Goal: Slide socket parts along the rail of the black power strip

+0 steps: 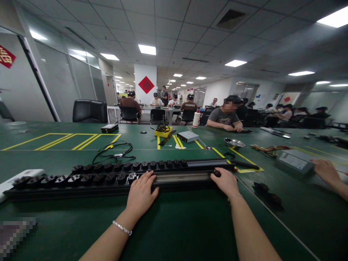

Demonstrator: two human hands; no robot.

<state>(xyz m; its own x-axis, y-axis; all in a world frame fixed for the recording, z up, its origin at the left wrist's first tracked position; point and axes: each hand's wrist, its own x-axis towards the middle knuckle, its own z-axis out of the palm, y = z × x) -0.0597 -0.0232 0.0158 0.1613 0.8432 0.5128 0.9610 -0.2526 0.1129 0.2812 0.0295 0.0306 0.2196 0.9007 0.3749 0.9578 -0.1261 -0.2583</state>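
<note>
Two long black rails lie side by side, each lined with socket modules. The near rail (76,194) spans from the left edge to beyond the middle; the far rail (203,163) sits just behind it. My left hand (143,194) lies across the near rail beside the last module with white parts (132,177), fingers stretched and thumb apart. At the near rail's right end, my right hand (225,183) has its fingers closed around a small black module (216,173), largely covered by the fingers. A bare metallic channel (182,177) shows between my hands.
Behind the rails lie a looped black cable (112,154), a yellow box (163,131), a grey drive (187,136) and a metal dish (234,142). Rightward, another person's hand (327,172) touches a power supply (295,160). A black part (268,195) lies nearer. A co-worker (225,117) sits opposite.
</note>
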